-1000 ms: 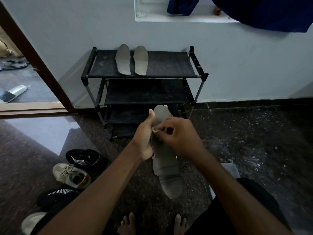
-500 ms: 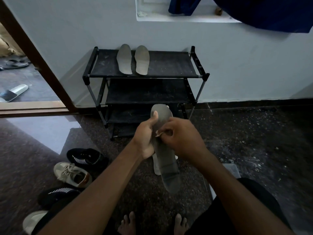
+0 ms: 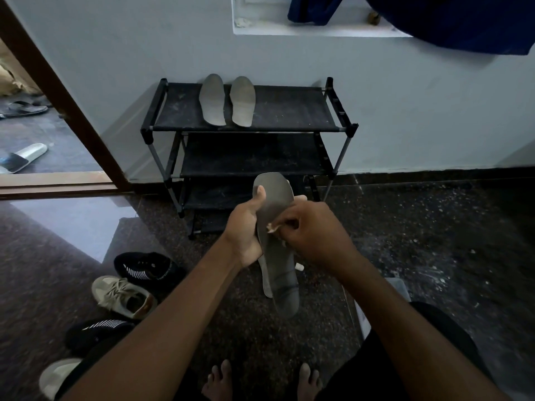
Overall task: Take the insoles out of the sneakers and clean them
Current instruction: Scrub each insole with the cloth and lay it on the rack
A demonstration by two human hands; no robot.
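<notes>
Insole point(image 3: 276, 256) hangs upright over the floor, toe end up. The left hand point(image 3: 246, 233) grips its left edge, thumb across the front face and fingers curled behind. The right hand point(image 3: 312, 235) pinches a pale scrap point(image 3: 272, 226) (cloth or paper, hard to tell) against the middle of that face. A beige sneaker point(image 3: 124, 296) and a black sneaker point(image 3: 147, 269) lie on the floor to the left. Farther off, a darker insole point(image 3: 212, 101) and a paler insole point(image 3: 243, 101) lie side by side mid-shelf on top of the shoe rack point(image 3: 289, 108).

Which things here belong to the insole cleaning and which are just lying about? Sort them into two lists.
Job: held insole, gripped by left hand; pale wad pinched in right hand; two insoles on the rack; sneakers.
Lying about: slide sandal outside; blue cloth hanging above.
</notes>
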